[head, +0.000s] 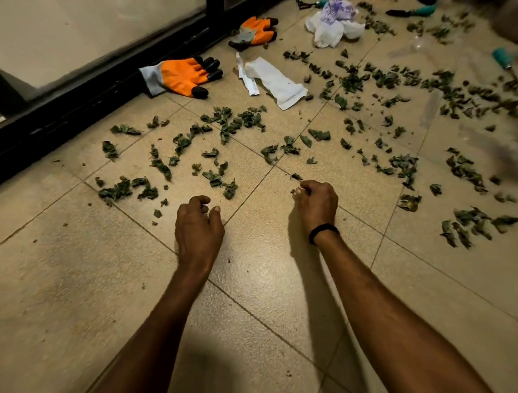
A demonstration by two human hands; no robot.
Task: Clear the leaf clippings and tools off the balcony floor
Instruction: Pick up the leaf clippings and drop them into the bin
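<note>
Green leaf clippings (228, 126) lie scattered across the beige tiled balcony floor (77, 278), thickest ahead and to the right. My left hand (198, 225) hovers low over the tiles with its fingers loosely curled and nothing seen in it. My right hand (316, 202) is curled tight, its fingertips pinching a small leaf clipping (295, 191). Teal-handled garden tools lie at the far right: a trowel (413, 11), a small rake (310, 2) and a third tool (505, 63).
Two orange work gloves (184, 77) (255, 31) lie by the black sliding-door track (69, 97). White paper wrappers (272, 80) and a crumpled white bag (333, 23) sit beyond the leaves. Clear plastic (430, 108) lies at the right.
</note>
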